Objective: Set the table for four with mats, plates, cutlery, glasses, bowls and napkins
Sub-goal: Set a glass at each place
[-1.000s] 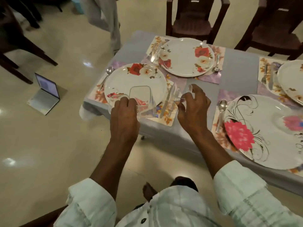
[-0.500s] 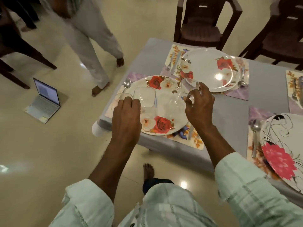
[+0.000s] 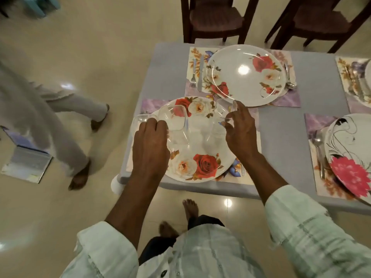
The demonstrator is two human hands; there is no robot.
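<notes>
Head view. Left hand (image 3: 149,146) reaches forward, palm down, knuckles up, fingers curled over the near rim of a clear square plastic bowl (image 3: 172,117); it grips that bowl above the far-left part of a round white plate with red and white roses (image 3: 200,163). A second clear rim shows just left of the fingertips; cannot tell whether it is a separate bowl.

Right hand (image 3: 240,133) extends at the same height, wrist bent slightly inward, thumb and forefinger pinching the lip of a clear drinking glass (image 3: 221,115). The glass tilts, mouth away from the hand, over the same plate's far-right part.

The plate sits on a floral paper mat (image 3: 249,175) under both hands, on the grey table (image 3: 281,149).

Beyond the right hand: another rose-patterned plate (image 3: 246,75), with a steel fork (image 3: 193,72) and knife (image 3: 200,74) to its left. Right of the right hand: a plate with a pink flower (image 3: 351,155), a spoon (image 3: 319,155) beside it.
</notes>
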